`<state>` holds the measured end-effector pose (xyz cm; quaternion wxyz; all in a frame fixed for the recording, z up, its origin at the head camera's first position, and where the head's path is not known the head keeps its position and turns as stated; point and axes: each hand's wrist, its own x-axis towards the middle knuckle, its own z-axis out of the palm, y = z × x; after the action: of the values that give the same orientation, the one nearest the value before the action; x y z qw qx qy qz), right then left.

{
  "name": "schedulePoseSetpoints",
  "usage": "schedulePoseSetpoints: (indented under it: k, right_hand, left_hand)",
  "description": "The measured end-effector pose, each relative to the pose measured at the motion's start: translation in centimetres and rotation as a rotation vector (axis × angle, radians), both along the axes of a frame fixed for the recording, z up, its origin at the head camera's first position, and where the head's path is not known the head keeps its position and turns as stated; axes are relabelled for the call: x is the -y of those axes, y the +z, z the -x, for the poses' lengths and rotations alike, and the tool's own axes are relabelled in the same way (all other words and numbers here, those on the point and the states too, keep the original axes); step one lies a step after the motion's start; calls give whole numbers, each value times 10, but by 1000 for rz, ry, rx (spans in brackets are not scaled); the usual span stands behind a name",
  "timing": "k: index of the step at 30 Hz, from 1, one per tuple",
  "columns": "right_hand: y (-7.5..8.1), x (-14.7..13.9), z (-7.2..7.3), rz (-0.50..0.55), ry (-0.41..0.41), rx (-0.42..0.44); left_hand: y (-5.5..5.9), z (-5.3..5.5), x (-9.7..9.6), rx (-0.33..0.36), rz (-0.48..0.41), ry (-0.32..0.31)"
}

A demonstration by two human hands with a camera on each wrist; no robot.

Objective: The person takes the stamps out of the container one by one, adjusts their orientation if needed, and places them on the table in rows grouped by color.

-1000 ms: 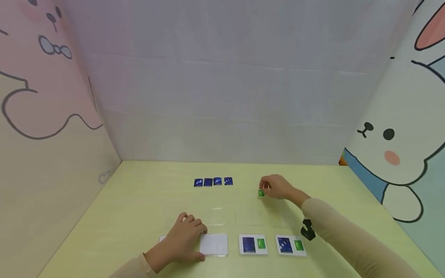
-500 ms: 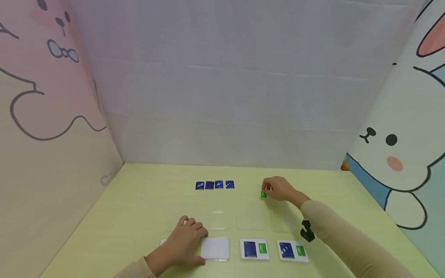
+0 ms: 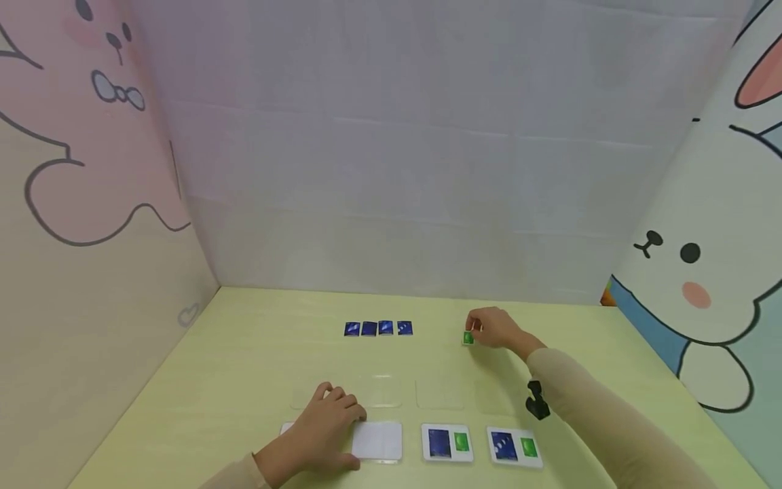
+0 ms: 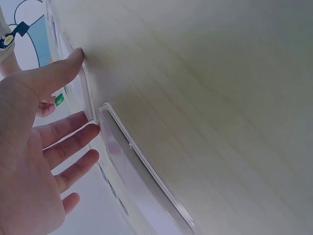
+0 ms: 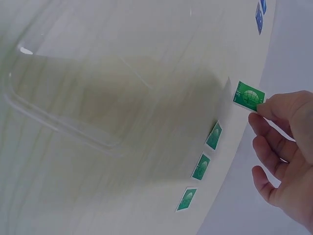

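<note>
In the head view my right hand point(image 3: 493, 329) is above the far right part of the table, pinching a small green stamp point(image 5: 248, 93) between thumb and forefinger. Three more green stamps point(image 5: 201, 167) lie in a row beneath it in the right wrist view. My left hand point(image 3: 324, 428) rests by the left end of a blank white card point(image 3: 380, 440). Its thumb and forefinger touch the card's edge area, and its other fingers are loosely extended, as the left wrist view shows. Another pale card is mostly hidden beneath this hand.
Two white cards, the nearer one point(image 3: 438, 443) and the rightmost one point(image 3: 514, 447), each bear a blue and a green stamp. Several blue stamps point(image 3: 369, 329) form a row at the back. Clear flat rectangles point(image 3: 440, 394) lie mid-table. Walls enclose the back and sides.
My right hand has lifted the green stamp slightly and shifted it a little to the right. My left hand keeps its place by the blank card; the head view has tilted slightly.
</note>
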<state>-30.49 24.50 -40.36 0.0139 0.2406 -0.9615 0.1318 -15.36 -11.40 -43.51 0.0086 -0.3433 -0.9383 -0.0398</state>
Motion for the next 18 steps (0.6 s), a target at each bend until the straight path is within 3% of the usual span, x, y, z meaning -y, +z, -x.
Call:
schedulePoseSetpoints:
  k: [12,18]
  right_hand:
    - [-7,-1,7,0,-67,54]
    - [-6,-1,9,1,-51,39]
  left_hand:
    - [1,-1,-1,-17,6,-9]
    - [0,0,1,-20,10,1]
